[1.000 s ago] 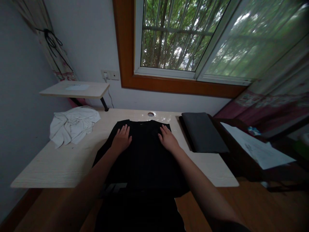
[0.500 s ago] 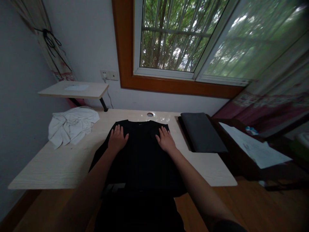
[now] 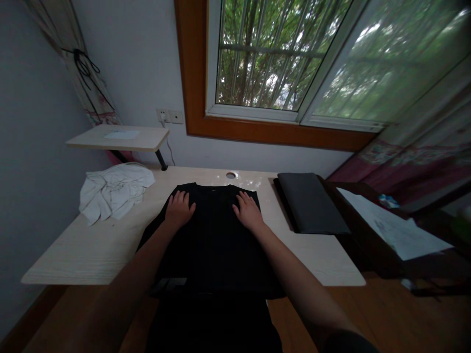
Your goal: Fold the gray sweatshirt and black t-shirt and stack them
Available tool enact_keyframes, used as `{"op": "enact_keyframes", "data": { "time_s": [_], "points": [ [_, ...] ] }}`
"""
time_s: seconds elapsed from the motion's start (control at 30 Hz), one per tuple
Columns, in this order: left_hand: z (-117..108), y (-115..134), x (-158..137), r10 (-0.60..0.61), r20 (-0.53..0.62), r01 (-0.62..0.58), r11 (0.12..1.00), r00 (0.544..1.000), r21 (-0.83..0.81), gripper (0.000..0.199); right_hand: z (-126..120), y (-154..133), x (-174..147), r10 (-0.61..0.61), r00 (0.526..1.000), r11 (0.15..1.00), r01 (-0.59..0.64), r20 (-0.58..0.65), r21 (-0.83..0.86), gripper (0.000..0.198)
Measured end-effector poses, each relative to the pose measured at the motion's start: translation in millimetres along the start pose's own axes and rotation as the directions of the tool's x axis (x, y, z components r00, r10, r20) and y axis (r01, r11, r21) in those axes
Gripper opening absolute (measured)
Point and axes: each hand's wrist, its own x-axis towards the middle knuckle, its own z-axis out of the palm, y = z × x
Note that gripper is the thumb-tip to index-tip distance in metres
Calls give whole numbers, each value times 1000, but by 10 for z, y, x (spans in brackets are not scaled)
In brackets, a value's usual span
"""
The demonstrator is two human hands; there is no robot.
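Note:
A black T-shirt (image 3: pixel 215 235) lies spread out on the pale wooden desk (image 3: pixel 88 255), its neckline toward the window and its lower part at the near edge. My left hand (image 3: pixel 179 208) rests palm down near the shirt's left shoulder, fingers stretched out and thumb apart. On the other side, my right hand (image 3: pixel 248 210) lies flat near the right shoulder with its fingers extended. Neither hand grasps the fabric. The shirt's lower part is hard to tell from the dark clothing below it.
A crumpled white cloth (image 3: pixel 114 191) sits at the desk's left, below a small raised shelf (image 3: pixel 143 142) with a paper on it. To the right are a dark grey folder (image 3: pixel 312 203) and, on a dark surface beyond, a white sheet (image 3: pixel 390 223). A window (image 3: pixel 272 59) is ahead.
My right hand has slid slightly inward, to the left, over the shirt. My left hand stays nearly in place. The whole view has shifted a little.

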Motion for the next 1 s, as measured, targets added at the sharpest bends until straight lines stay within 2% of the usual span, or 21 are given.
{"op": "enact_keyframes", "data": {
  "time_s": [0.13, 0.37, 0.6, 1.0],
  "points": [
    [-15, 30, 129, 51, -15, -51, 999, 999, -16, 61, 38, -68, 168, -44, 997, 999, 43, 61, 19, 59],
    [104, -80, 340, 83, 99, -80, 996, 992, -37, 67, 110, 55, 367, -19, 985, 1000, 20, 173, -2, 67],
    [124, -124, 369, 82, 106, -80, 997, 991, -19, 70, 157, 278, 432, -3, 982, 1000, 5, 189, -13, 70],
    [134, -117, 506, 70, 127, -66, 997, 989, -32, 70, 189, 302, 561, -2, 983, 1000, 4, 182, -11, 69]
  ]
}}
